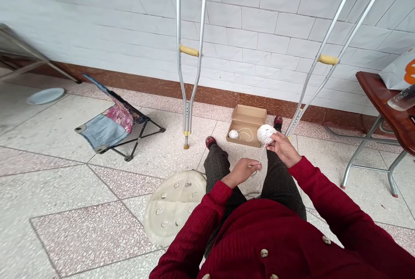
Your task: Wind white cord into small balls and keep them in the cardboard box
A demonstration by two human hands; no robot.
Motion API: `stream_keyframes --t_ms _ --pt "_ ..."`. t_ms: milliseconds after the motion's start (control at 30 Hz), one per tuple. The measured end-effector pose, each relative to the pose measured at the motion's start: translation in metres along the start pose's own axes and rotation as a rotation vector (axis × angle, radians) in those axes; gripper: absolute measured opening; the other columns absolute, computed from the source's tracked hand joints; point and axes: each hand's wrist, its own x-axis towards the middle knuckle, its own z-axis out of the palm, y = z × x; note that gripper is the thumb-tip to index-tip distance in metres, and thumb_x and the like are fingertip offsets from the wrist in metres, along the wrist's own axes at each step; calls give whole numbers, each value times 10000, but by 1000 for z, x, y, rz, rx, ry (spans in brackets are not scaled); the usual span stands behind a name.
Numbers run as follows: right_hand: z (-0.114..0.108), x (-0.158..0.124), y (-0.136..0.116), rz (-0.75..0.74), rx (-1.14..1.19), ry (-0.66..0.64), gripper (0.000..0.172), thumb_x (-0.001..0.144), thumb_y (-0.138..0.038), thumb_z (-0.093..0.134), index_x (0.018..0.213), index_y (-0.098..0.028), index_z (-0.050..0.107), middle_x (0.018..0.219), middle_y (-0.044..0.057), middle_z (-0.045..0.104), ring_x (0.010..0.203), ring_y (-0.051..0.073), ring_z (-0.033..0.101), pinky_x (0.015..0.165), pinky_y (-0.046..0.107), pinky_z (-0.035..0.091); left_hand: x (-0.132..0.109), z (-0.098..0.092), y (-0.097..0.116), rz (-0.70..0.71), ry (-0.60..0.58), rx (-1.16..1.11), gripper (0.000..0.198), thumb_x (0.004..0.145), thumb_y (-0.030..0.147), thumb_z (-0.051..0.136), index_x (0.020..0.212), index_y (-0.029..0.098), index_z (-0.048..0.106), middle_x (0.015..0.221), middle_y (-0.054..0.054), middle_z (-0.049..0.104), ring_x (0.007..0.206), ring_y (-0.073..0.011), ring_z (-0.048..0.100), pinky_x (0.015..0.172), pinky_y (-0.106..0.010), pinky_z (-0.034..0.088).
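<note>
My right hand (283, 147) grips a ball of white yarn (266, 133) from its right side, above my right leg. A white strand (261, 154) runs down from the ball to my left hand (244, 171), whose fingers pinch it in front of my lap. Beyond my hands, an open cardboard box (249, 117) lies on the floor with its lid tipped back toward the wall. Inside it rests a smaller white yarn ball (233, 134) with a loose loop of strand beside it.
Two metal crutches (188, 114) (324, 49) lean on the tiled wall. A folding stool (110, 127) stands at left, near a pale plate-like disc (45, 96). Beside my left leg lies a round cream lid (171, 207). At right, a brown-topped table (379, 97) carries a bottle (402, 98) and a bag (400, 71).
</note>
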Motion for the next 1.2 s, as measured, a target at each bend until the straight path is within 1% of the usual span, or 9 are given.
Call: stream_keyframes --t_ms 167,267,333,467,600,767,900,1067,1200 --pt "2 -20 -12 64 -80 -265 351 705 -295 685 1026 -196 583 798 9 663 565 109 590 474 200 477 7 -2 -19 -29 36 85 308 883 335 507 772 137 714 720 -22 684 714 -153 597 690 -232 432" --pt "3 -36 -7 191 -310 -457 331 660 -253 709 963 -182 596 746 -4 645 542 103 582 441 183 467 14 -21 -18 -47 112 171 264 874 293 515 782 151 718 724 -42 688 718 -175 600 686 -255 425" --pt "2 -42 4 261 -445 -497 291 654 -244 697 914 -176 585 687 -22 626 506 91 567 414 167 453 20 -36 -12 -3 150 280 249 885 282 507 800 178 718 763 -44 695 759 -184 605 743 -273 427" --pt "-12 -34 36 326 -593 -397 244 676 -233 663 868 -175 525 594 -51 593 407 68 521 354 150 415 25 -55 8 88 195 604 211 874 229 530 763 179 701 787 -68 688 851 -209 600 949 -358 375" --pt "-31 -11 65 360 -762 -228 317 640 -199 710 868 -180 491 494 -76 561 332 76 497 304 148 377 24 -51 24 99 226 733 248 878 181 494 728 138 687 757 -102 664 820 -223 588 985 -408 341" --pt "-35 16 72 223 -526 65 325 641 -178 729 891 -169 522 484 -66 564 324 95 502 304 175 392 10 -27 33 47 179 584 289 901 254 473 719 161 678 691 -62 643 740 -197 574 878 -343 390" --pt "-27 24 52 171 -347 92 181 758 -262 648 880 -161 561 603 -11 632 428 88 565 424 188 478 -3 -9 27 -38 113 307 333 916 299 443 726 166 681 687 -23 655 678 -157 569 674 -241 394" --pt "-17 6 33 188 -32 -162 269 748 -320 665 952 -158 597 684 17 665 511 104 597 465 194 470 -6 2 -3 -58 37 69 326 894 297 477 721 144 708 641 5 655 615 -122 542 618 -206 379" --pt "-21 -16 30 264 -88 -470 393 704 -317 712 1036 -145 593 691 17 662 482 105 571 434 203 442 1 -6 -23 -87 88 168 264 859 256 536 703 132 709 628 -10 656 615 -133 550 601 -211 364"
